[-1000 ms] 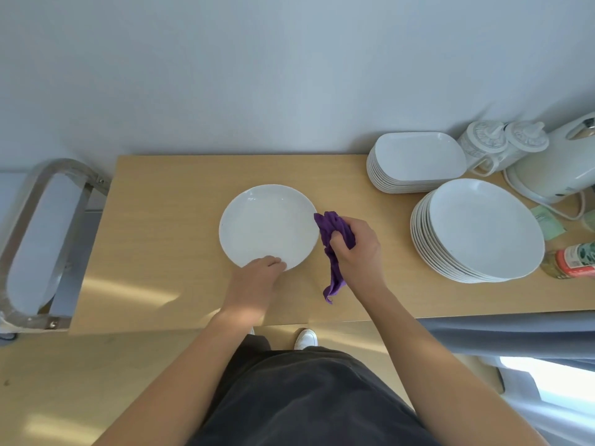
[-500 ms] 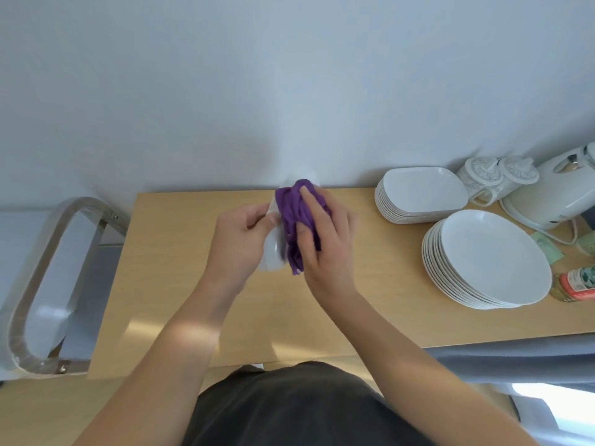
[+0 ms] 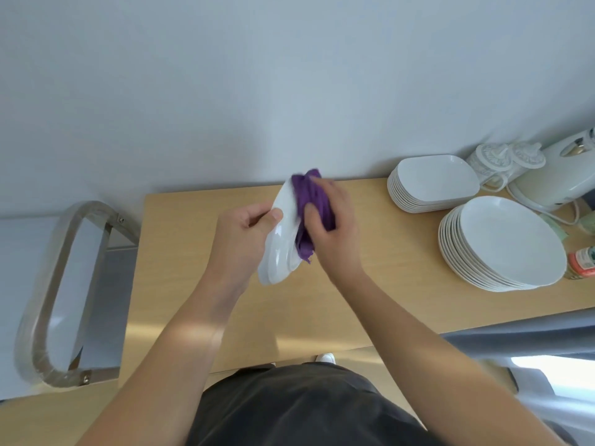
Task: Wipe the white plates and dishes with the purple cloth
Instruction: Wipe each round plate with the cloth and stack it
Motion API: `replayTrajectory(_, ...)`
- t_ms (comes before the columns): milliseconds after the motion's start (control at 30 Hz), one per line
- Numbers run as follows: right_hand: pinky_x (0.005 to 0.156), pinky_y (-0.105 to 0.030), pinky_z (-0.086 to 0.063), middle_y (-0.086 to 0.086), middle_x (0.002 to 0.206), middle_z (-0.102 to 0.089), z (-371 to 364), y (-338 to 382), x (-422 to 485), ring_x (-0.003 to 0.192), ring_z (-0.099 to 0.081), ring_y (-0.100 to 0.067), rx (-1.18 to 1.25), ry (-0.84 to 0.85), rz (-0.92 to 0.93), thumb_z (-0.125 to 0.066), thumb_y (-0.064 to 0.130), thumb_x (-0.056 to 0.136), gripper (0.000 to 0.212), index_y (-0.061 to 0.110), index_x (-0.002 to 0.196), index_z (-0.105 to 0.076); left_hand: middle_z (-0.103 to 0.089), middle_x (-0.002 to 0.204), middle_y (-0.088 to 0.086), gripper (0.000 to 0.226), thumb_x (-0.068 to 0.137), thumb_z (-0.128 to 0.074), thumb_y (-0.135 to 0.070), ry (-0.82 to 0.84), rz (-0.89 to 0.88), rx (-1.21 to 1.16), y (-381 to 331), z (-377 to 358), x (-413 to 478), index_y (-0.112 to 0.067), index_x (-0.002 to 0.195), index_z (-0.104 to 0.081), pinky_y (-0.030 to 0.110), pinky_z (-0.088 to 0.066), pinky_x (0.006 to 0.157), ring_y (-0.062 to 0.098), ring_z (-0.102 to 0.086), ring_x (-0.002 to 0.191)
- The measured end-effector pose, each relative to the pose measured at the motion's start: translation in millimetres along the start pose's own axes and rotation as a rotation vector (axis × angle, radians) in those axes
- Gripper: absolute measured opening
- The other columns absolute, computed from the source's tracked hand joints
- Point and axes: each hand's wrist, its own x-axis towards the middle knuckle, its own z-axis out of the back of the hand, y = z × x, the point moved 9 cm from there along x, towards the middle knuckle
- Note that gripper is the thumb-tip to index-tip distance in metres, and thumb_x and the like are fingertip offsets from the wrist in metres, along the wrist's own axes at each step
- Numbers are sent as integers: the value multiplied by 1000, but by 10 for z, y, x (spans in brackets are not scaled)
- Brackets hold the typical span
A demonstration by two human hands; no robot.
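My left hand (image 3: 244, 233) grips a round white plate (image 3: 280, 239) by its left rim and holds it tilted on edge above the wooden table (image 3: 354, 304). My right hand (image 3: 335, 230) presses the bunched purple cloth (image 3: 310, 207) against the plate's right face; a tail of cloth hangs below the hand. A stack of round white plates (image 3: 505, 243) lies at the right of the table. Behind that round stack sits a stack of squarish white dishes (image 3: 434, 181).
White lidded jars (image 3: 502, 162) and a white kettle (image 3: 560, 178) with its cord stand at the far right by the wall. A small orange-labelled bottle (image 3: 582, 262) lies near the right edge. A metal-framed cart (image 3: 58, 284) stands left of the table.
The plate lay flat on the table a second ago; my left hand has lifted it and tipped it on edge, and my right hand has brought the cloth onto its face.
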Motion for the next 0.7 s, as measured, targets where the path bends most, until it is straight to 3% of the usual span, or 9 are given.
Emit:
replayTrajectory(67, 102, -44, -46, -8, 128, -56, -107, 35, -243, 119, -55, -24, -101, 20, 155, -63, 18, 86, 41, 11, 127, -65, -74, 89, 16, 15, 91, -63, -17, -14, 2, 5, 16, 60, 34, -12, 89, -77, 42, -52, 80, 21, -61, 80)
replayTrajectory(200, 102, -41, -45, -10, 130, -54, -309, 116, -608, 111, -55, -37, -271, 50, 446, -72, 13, 79, 44, 19, 122, -63, -76, 90, 11, 27, 94, -60, -6, -44, 59, -27, 115, 127, 69, -20, 81, -79, 46, -55, 87, 21, -67, 83)
replayTrajectory(333, 104, -42, -44, -9, 131, -53, -362, 51, -814, 109, -54, -39, -398, 46, 564, -73, 6, 77, 46, 21, 119, -63, -73, 77, -11, 27, 93, -62, -7, -54, 55, 13, 137, 131, 103, -25, 77, -74, 25, -53, 80, 5, -64, 76)
replayTrajectory(500, 97, -37, -48, -7, 131, -54, -384, -374, -927, 112, -52, -36, -501, 120, 414, -73, 7, 76, 45, 20, 118, -65, -72, 82, -13, 18, 94, -62, -14, -49, -24, 163, 83, 147, 145, -25, 85, -73, 22, -48, 74, -2, -61, 73)
replayTrajectory(633, 93, -42, -52, -9, 129, -59, -311, -684, -891, 113, -54, -35, -557, 158, 186, -74, 9, 78, 40, 13, 117, -71, -60, 72, 14, 21, 97, -54, -15, -6, -293, 508, -92, -9, 67, -5, 81, -64, 39, -42, 62, 23, -50, 65)
replayTrajectory(700, 99, -43, -49, -11, 131, -60, -216, -724, -791, 116, -56, -36, -525, 153, 44, -74, 17, 82, 38, 12, 119, -71, -57, 69, 10, 20, 97, -51, -12, -14, -447, 654, -142, -129, -33, -4, 83, -63, 39, -41, 58, 28, -48, 64)
